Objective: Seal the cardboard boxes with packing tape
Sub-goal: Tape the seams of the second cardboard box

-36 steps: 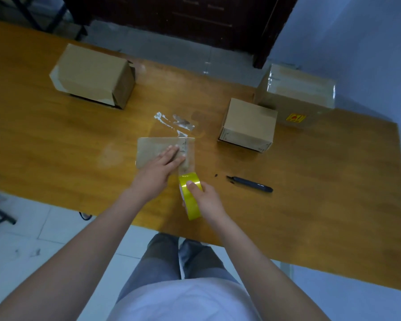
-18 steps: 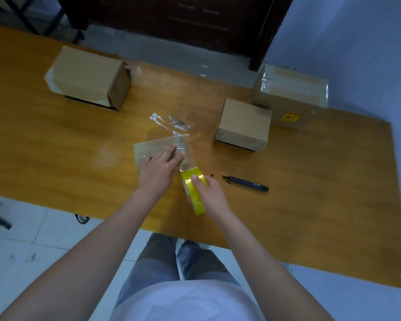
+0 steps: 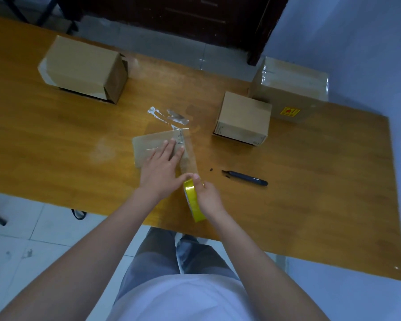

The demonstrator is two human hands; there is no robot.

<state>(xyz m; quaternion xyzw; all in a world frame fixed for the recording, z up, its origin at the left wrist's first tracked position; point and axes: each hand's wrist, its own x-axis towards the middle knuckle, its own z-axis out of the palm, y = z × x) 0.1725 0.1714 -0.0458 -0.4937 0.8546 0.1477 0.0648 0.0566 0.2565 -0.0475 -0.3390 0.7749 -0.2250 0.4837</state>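
A small flat cardboard box (image 3: 146, 147) lies in the middle of the wooden table (image 3: 56, 140). My left hand (image 3: 162, 167) presses flat on its top, fingers spread, thumb reaching toward the tape roll. My right hand (image 3: 208, 198) grips a yellow packing tape roll (image 3: 193, 200) held on edge just in front of the box. A clear strip of tape (image 3: 189, 156) runs from the roll up over the box's right end.
A larger box (image 3: 83, 68) sits at the back left, a small one (image 3: 243, 117) at the back right, and a taped box with a yellow label (image 3: 289, 89) behind that. A dark pen-like cutter (image 3: 245, 177) lies right of my hands. Crumpled tape scraps (image 3: 169, 115) lie behind the flat box.
The flat box has turned a little under my left hand. The tape roll has drawn back toward me, and the strip is longer. My left thumb has come down to the roll.
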